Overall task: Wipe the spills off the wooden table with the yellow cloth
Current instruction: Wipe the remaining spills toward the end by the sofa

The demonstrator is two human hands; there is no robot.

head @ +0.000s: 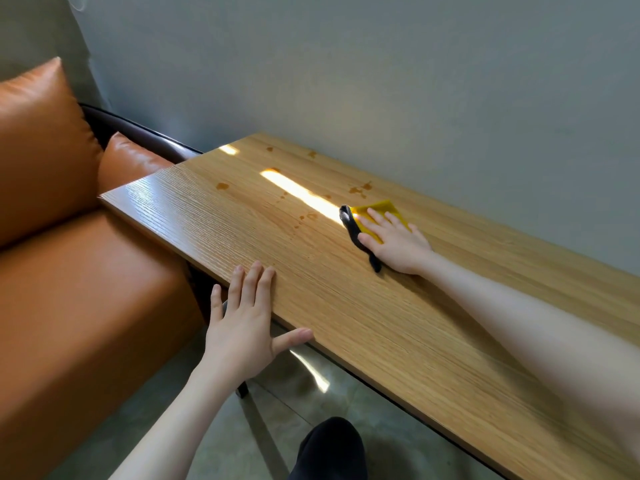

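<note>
1. Spills [360,190] lay as amber drops on the wooden table [381,323], just beyond and to the left of the yellow cloth [384,211]; more spots [222,186] sat farther left, toward the table's end.
2. The right hand [394,242] pressed the cloth flat with straight, spread fingers; a dark edge of the cloth showed at its left side.
3. The left hand [247,323] rested open on the table's near edge, holding nothing, well apart from the cloth.
4. The stains ran along the table's long axis, leftward from the cloth, so the right hand was judged nearer and likely to sweep that way.
</note>
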